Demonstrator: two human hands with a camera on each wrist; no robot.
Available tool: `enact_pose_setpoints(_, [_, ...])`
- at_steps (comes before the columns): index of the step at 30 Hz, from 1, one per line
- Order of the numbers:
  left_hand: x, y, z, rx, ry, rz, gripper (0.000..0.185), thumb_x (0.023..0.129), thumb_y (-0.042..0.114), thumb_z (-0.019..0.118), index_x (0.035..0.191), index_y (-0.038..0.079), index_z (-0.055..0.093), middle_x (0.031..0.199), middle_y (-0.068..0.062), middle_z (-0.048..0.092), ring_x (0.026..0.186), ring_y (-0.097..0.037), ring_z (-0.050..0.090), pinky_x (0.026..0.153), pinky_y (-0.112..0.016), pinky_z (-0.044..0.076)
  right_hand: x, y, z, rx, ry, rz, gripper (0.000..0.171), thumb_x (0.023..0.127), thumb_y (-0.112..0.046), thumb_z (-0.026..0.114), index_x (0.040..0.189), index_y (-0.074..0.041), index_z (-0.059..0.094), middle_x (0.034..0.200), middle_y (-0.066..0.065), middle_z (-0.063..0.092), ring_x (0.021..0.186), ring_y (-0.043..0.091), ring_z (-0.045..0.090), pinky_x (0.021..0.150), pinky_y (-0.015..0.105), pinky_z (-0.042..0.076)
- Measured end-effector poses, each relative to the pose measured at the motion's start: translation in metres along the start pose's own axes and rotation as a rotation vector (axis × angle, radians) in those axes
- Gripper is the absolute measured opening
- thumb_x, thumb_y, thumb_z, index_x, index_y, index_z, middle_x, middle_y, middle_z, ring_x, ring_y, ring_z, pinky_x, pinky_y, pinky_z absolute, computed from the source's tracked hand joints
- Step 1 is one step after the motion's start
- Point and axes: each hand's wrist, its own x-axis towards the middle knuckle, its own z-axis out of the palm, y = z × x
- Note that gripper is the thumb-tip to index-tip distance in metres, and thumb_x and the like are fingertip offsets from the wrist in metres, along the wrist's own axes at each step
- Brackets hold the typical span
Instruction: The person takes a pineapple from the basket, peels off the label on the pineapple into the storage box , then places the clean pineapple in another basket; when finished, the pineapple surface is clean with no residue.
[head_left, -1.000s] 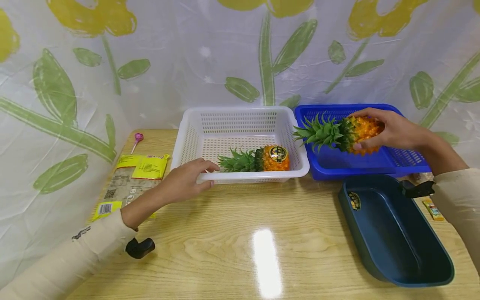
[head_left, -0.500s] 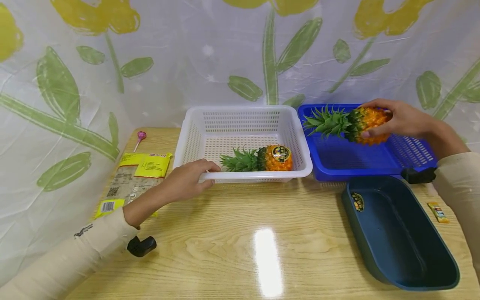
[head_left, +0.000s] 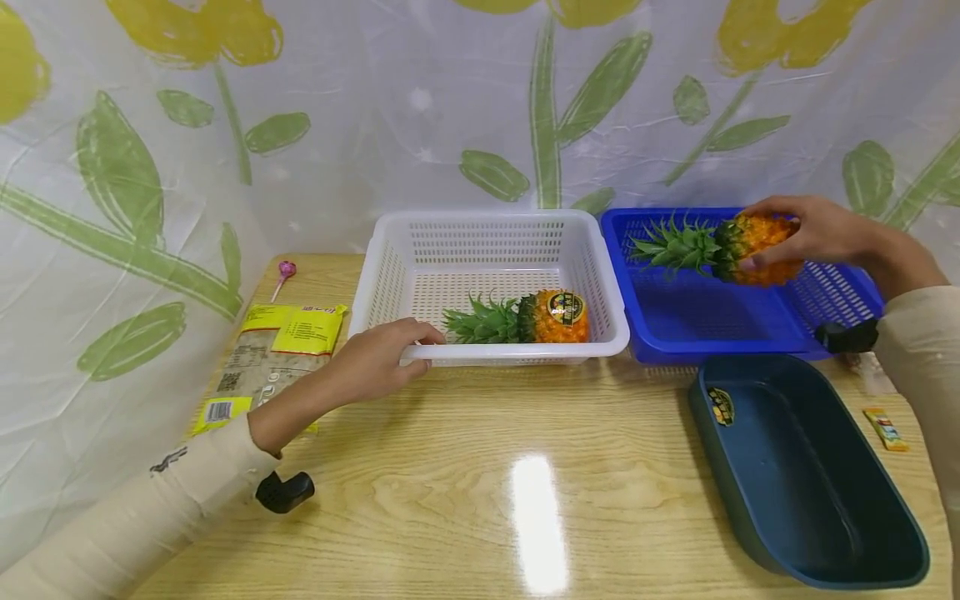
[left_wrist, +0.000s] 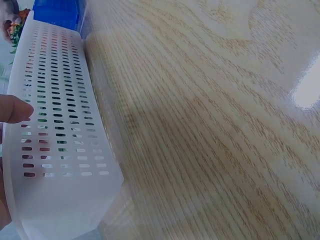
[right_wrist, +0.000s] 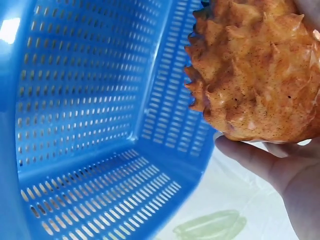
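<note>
My right hand (head_left: 828,229) grips a small pineapple (head_left: 765,242) by its orange body, its leafy crown pointing left, over the blue basket (head_left: 720,343). The right wrist view shows the spiky pineapple body (right_wrist: 260,75) close up, apart from the blue basket wall (right_wrist: 85,75). My left hand (head_left: 378,358) holds the front rim of the white basket (head_left: 517,352), fingers inside and thumb outside; in the left wrist view the thumb (left_wrist: 15,109) lies against the slotted wall (left_wrist: 60,125). Another pineapple (head_left: 551,317) with a black-and-gold label lies on its side inside the white basket.
A dark green tub (head_left: 810,475) stands in front of the blue basket, with a label (head_left: 722,407) stuck inside. Right of it lies a small yellow packet (head_left: 885,429). Plastic packages (head_left: 277,358) and a pink lollipop (head_left: 285,271) lie left. A flower-patterned curtain (head_left: 337,125) hangs behind.
My right hand has carried the pineapple to the right and slightly farther back, from the white basket's right edge to over the blue basket. My left hand stays on the white rim.
</note>
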Motion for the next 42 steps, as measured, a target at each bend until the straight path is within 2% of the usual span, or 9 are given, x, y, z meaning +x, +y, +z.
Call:
enact_pose_setpoints(3, [0.000, 0.000, 0.000, 0.007, 0.001, 0.002, 0.028, 0.096, 0.017, 0.068, 0.124, 0.014, 0.067, 0.120, -0.006, 0.069, 0.111, -0.028, 0.065, 0.090, -0.050, 0.053, 0.005, 0.003, 0.002, -0.033, -0.008, -0.007, 0.076, 0.083, -0.026, 0.083, 0.147, -0.007, 0.048, 0.129, 0.027, 0.056, 0.098, 0.017, 0.058, 0.068, 0.022, 0.047])
enact_pose_setpoints(6, [0.000, -0.001, 0.000, 0.005, 0.001, 0.007, 0.028, 0.095, 0.017, 0.068, 0.124, 0.013, 0.067, 0.122, -0.007, 0.069, 0.113, -0.028, 0.065, 0.091, -0.050, 0.053, 0.010, 0.006, 0.005, -0.057, -0.027, -0.008, 0.077, 0.082, -0.028, 0.084, 0.146, -0.006, 0.048, 0.129, 0.027, 0.057, 0.106, 0.034, 0.058, 0.069, 0.024, 0.048])
enact_pose_setpoints(8, [0.000, -0.001, 0.000, 0.002, -0.001, 0.006, 0.029, 0.096, 0.017, 0.068, 0.124, 0.013, 0.067, 0.122, -0.007, 0.069, 0.113, -0.028, 0.065, 0.091, -0.049, 0.053, 0.013, 0.007, 0.007, -0.068, -0.047, -0.005, 0.078, 0.082, -0.030, 0.084, 0.147, -0.006, 0.048, 0.130, 0.028, 0.056, 0.110, 0.039, 0.057, 0.070, 0.027, 0.049])
enact_pose_setpoints(13, [0.000, 0.000, 0.000, 0.000, -0.005, 0.003, 0.028, 0.096, 0.017, 0.068, 0.124, 0.013, 0.067, 0.122, -0.006, 0.069, 0.112, -0.027, 0.065, 0.090, -0.048, 0.053, 0.021, 0.007, 0.012, -0.094, -0.073, -0.003, 0.079, 0.082, -0.033, 0.084, 0.146, -0.005, 0.048, 0.130, 0.030, 0.056, 0.112, 0.042, 0.057, 0.078, 0.041, 0.050])
enact_pose_setpoints(20, [0.000, 0.000, 0.000, 0.002, 0.000, 0.000, 0.029, 0.095, 0.016, 0.069, 0.124, 0.014, 0.067, 0.120, -0.006, 0.069, 0.112, -0.028, 0.065, 0.089, -0.049, 0.053, 0.029, 0.008, 0.020, -0.092, -0.121, -0.016, 0.077, 0.082, -0.030, 0.084, 0.144, -0.003, 0.048, 0.130, 0.030, 0.054, 0.109, 0.041, 0.058, 0.077, 0.043, 0.052])
enact_pose_setpoints(27, [0.000, 0.000, -0.001, 0.005, -0.009, -0.011, 0.029, 0.095, 0.017, 0.068, 0.124, 0.015, 0.068, 0.120, -0.005, 0.069, 0.110, -0.026, 0.065, 0.088, -0.048, 0.053, 0.035, 0.010, 0.024, -0.135, -0.156, -0.028, 0.079, 0.082, -0.033, 0.084, 0.143, 0.000, 0.047, 0.139, 0.034, 0.046, 0.121, 0.052, 0.048, 0.091, 0.065, 0.045])
enact_pose_setpoints(42, [0.000, 0.001, 0.000, 0.009, 0.001, 0.003, 0.029, 0.095, 0.015, 0.069, 0.123, 0.014, 0.068, 0.121, -0.006, 0.069, 0.111, -0.028, 0.066, 0.088, -0.049, 0.054, 0.043, 0.014, 0.027, -0.170, -0.172, -0.034, 0.082, 0.080, -0.029, 0.086, 0.142, 0.004, 0.046, 0.145, 0.036, 0.041, 0.129, 0.058, 0.038, 0.099, 0.071, 0.037])
